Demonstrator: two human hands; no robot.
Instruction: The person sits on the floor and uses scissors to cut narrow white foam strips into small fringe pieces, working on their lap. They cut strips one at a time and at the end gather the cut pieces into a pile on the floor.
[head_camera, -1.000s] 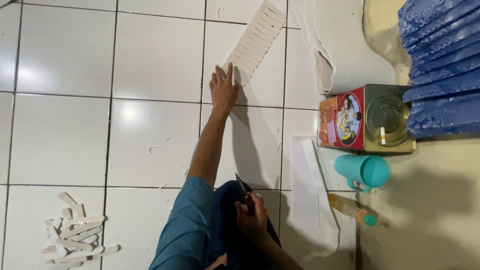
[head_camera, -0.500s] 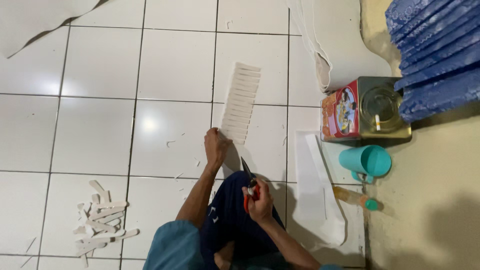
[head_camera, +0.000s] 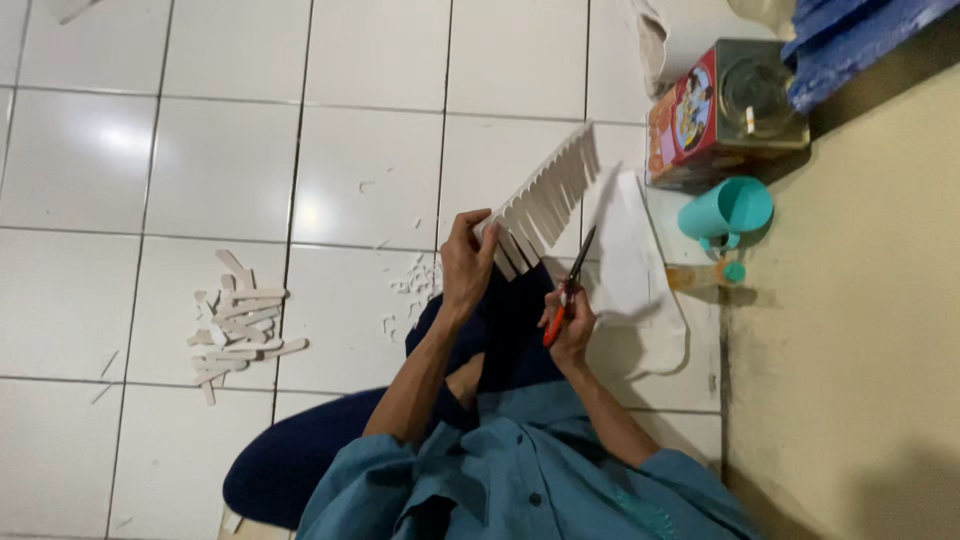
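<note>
Slotted white strip (head_camera: 545, 200) (left hand (head_camera: 466, 265) grips its end) beside scissors (head_camera: 568, 290).

You sit on a floor of glossy white square tiles (head_camera: 200, 170). To your left lies a loose heap of short white cut strips (head_camera: 238, 322), with small white scraps (head_camera: 410, 285) nearer your knee. To your right lie a white sheet (head_camera: 630, 260), a teal plastic mug (head_camera: 725, 212) and a square printed tin (head_camera: 715, 112).
</note>
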